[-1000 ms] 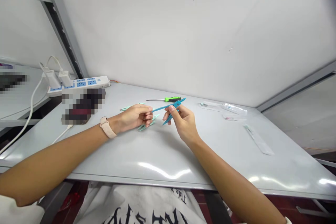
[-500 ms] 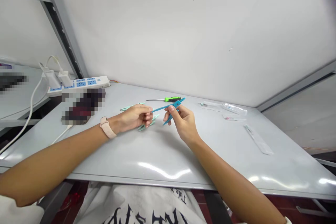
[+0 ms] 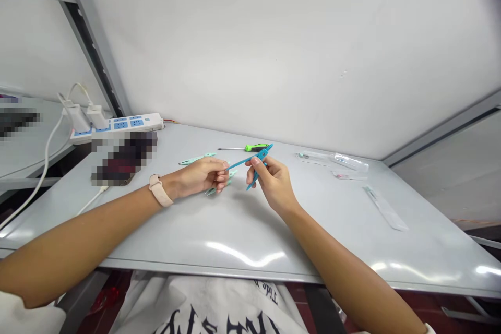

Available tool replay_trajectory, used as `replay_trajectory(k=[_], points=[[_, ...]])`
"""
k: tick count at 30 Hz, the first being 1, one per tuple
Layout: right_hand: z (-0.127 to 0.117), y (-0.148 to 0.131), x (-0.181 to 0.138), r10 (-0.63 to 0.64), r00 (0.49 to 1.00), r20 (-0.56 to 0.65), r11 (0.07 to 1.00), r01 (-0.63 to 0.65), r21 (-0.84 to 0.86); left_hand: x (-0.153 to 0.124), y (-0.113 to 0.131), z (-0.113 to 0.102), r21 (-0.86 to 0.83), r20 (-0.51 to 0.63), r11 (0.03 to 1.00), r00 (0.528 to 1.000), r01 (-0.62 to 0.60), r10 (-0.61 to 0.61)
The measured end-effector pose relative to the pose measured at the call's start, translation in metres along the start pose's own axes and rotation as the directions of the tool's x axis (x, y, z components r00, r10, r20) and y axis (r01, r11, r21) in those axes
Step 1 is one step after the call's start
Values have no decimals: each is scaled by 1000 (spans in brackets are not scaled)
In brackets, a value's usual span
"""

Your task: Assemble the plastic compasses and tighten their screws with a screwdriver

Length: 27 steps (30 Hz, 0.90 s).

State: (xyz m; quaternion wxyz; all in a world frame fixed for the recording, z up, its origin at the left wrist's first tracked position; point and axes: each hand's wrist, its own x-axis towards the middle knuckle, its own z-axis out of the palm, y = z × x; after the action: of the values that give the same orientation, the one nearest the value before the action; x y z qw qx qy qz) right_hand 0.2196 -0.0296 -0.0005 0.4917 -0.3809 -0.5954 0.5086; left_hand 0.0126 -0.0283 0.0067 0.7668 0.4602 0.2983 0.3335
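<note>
A blue drawing compass (image 3: 254,160) hangs a little above the grey table (image 3: 235,229), its two legs spread apart. My right hand (image 3: 272,180) is closed round its hinge end and one leg. My left hand (image 3: 201,175), with a pale wristband, pinches the tip of the other leg. Under my left fingers lies a mint-green compass (image 3: 221,183), partly hidden. Another mint-green piece (image 3: 197,158) rests just behind my left hand.
A green-handled screwdriver (image 3: 250,148) lies behind the hands. Clear plastic packets (image 3: 336,162) and a long flat sleeve (image 3: 385,209) lie to the right. At the back left are a white power strip (image 3: 121,124) with plugs and a blurred dark object (image 3: 123,159).
The blue compass has turned slightly: its far end dropped a little and the free leg swung steeper. Both hands stayed in nearly the same place.
</note>
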Motion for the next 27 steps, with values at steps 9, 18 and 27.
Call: replay_trajectory(k=[9,18,27], points=[[1,-2,0,31,999,12,998,-30,-56,-1,0,-3,68,25,998,1000,17,-18],[-1,-1,0,3,1000,6,999,-3,-33,-2,1,-1,99,28,995,1000,11,-14],[1,-5,-2,-3,1000,-18,998,2,-56,-1,1,0,99,25,995,999,21,-24]])
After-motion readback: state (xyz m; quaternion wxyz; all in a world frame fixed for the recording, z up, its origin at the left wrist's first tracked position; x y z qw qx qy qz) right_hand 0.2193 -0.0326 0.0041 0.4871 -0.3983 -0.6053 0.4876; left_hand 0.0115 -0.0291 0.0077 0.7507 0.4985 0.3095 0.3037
